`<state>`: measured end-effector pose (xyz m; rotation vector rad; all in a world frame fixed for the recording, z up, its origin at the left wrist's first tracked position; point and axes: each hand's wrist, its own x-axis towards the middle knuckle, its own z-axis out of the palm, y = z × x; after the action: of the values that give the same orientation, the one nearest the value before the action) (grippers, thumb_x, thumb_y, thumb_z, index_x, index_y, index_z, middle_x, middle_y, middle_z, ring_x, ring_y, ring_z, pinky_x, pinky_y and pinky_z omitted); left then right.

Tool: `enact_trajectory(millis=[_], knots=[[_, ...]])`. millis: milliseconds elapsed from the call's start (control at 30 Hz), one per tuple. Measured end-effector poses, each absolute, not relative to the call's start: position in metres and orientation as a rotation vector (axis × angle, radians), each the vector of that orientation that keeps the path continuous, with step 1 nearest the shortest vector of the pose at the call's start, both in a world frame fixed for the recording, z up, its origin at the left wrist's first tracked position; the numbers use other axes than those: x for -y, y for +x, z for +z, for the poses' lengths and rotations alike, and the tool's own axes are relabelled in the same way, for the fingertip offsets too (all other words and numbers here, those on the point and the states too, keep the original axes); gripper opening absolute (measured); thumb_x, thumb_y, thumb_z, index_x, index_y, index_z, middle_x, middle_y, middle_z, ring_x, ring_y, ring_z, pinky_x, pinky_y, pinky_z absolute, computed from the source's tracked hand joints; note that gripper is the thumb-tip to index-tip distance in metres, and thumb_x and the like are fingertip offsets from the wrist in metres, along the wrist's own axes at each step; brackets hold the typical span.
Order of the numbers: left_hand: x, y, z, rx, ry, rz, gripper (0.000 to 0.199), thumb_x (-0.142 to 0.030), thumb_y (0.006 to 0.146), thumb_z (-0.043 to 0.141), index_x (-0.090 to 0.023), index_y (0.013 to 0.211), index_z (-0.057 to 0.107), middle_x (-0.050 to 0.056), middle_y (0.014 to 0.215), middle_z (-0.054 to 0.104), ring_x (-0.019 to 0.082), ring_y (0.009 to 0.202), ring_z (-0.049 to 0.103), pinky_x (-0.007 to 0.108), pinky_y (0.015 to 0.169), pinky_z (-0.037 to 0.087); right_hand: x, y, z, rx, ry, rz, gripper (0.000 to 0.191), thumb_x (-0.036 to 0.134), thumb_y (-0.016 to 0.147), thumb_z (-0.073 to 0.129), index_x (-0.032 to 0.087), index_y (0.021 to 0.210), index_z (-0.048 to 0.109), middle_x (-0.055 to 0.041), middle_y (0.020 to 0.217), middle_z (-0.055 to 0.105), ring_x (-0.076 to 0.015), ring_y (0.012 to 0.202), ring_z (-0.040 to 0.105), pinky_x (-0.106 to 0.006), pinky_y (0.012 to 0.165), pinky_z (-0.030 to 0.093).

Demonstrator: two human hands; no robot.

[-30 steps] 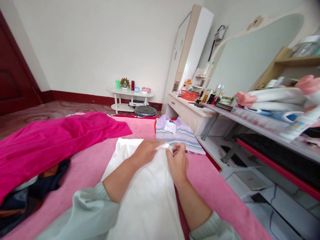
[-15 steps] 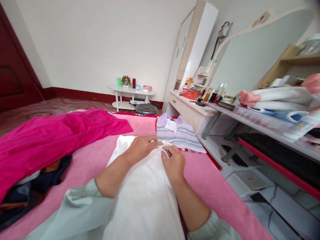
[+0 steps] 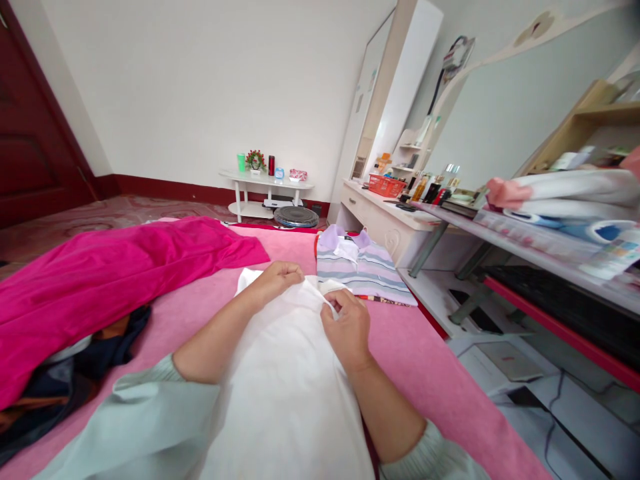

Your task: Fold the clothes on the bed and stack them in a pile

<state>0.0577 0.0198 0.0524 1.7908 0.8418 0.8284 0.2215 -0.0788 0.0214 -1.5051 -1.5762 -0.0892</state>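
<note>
A white garment lies lengthwise on the pink bedspread, its far end gathered up between my hands; its exact kind does not show. My left hand pinches the far edge on the left. On the right, my right hand is closed on the same edge, thumb against fingertips. The edge stretches taut between them. Just beyond my right hand lies a folded striped polo shirt in lilac and grey.
Bright pink cloth spreads along the left, with dark clothes partly under it. A desk with stacked items and a dresser stand at the right. A small white table is by the wall.
My left hand has moved left, away from my right hand, drawing the white edge out between them. My right hand has stayed nearly in place. The view has shifted slightly.
</note>
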Motion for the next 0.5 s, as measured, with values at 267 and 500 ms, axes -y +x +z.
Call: enact_trajectory(millis=[267, 500], knots=[[-0.002, 0.069, 0.063, -0.553, 1.879, 0.925, 0.044, -0.039, 0.081, 0.058, -0.017, 0.119, 0.057, 0.01, 0.12, 0.061, 0.022, 0.107, 0.057, 0.033, 0.09, 0.044, 0.07, 0.225, 0.011, 1.334, -1.372, 0.218, 0.044, 0.026, 0.081, 0.051, 0.021, 0.124, 0.048, -0.005, 0.102, 0.064, -0.0181, 0.089, 0.059, -0.031, 0.081, 0.045], [-0.025, 0.053, 0.045, -1.099, 2.206, 1.302, 0.03, -0.034, 0.082, 0.054, -0.017, 0.103, 0.067, 0.007, 0.104, 0.068, 0.021, 0.095, 0.062, 0.034, 0.087, 0.046, 0.059, 0.248, 0.002, 1.1, -1.533, 0.214, 0.049, 0.022, 0.074, 0.053, 0.017, 0.122, 0.048, -0.004, 0.094, 0.062, -0.0128, 0.063, 0.055, -0.028, 0.064, 0.047]])
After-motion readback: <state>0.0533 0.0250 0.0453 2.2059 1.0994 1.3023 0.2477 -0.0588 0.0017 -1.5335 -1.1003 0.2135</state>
